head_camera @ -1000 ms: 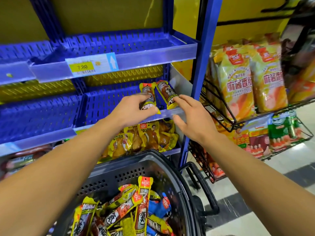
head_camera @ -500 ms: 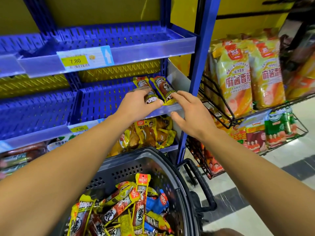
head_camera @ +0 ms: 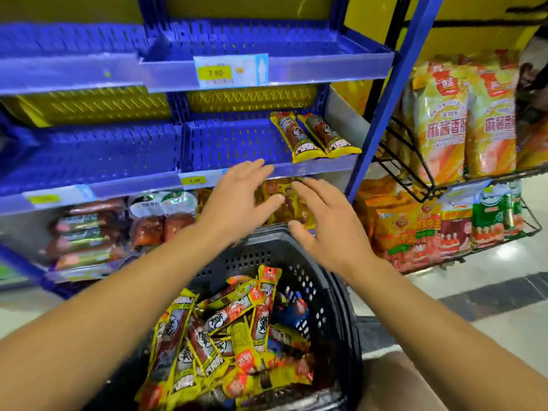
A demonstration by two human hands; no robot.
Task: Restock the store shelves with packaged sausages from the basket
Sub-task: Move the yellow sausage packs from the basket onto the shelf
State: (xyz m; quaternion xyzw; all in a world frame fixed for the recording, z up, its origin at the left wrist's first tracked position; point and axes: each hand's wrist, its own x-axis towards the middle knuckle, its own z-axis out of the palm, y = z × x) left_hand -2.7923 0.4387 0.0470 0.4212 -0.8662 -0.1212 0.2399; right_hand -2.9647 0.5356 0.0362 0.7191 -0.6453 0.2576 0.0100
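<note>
At right end of middle shelf [head_camera: 237, 146], two sausage packs [head_camera: 315, 136] lay side by side. Left hand [head_camera: 237, 203] and right hand [head_camera: 329, 223] hovered spread, empty, motion-blurred. Basket [head_camera: 332, 295] held more packs, lower rim cut off.

A blue perforated plastic shelf [head_camera: 231, 146] is seen at mid height. Two yellow-edged packaged sausages [head_camera: 314, 136] are laid side by side, touching, at its right end, their near ends resting against the clear front lip.
</note>
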